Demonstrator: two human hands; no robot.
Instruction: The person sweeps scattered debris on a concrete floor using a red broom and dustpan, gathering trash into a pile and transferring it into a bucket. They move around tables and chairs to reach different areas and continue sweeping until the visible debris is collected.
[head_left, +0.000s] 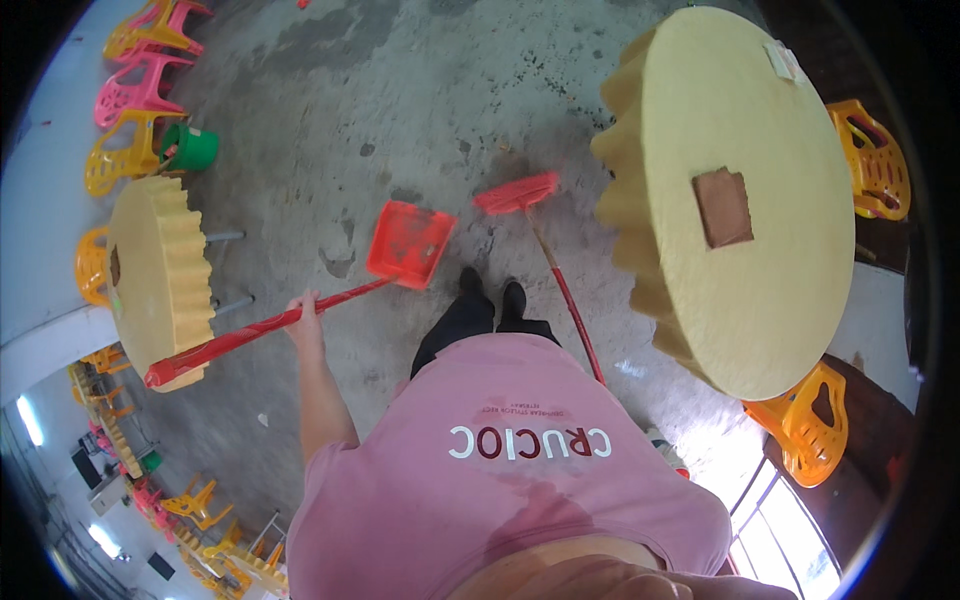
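My left hand (304, 309) is closed around the long red handle of a dustpan, partway along it. The red plastic dustpan (411, 244) lies on or just above the concrete floor, in front and to the left of my feet, with some dirt in it. To its right is a broom with a pink-red head (517, 193) and bristles close to the floor. The broom's handle (576, 319) slants back towards my body and disappears behind my pink shirt. My right hand is out of view, so what it holds does not show.
At the right stands a large round table with a yellow cover (787, 300), orange plastic chairs (814, 427) beside it. A smaller covered table (139, 285), a green bucket (196, 148) and pink (142, 86) and yellow chairs line the left. Dark bits dot the floor ahead.
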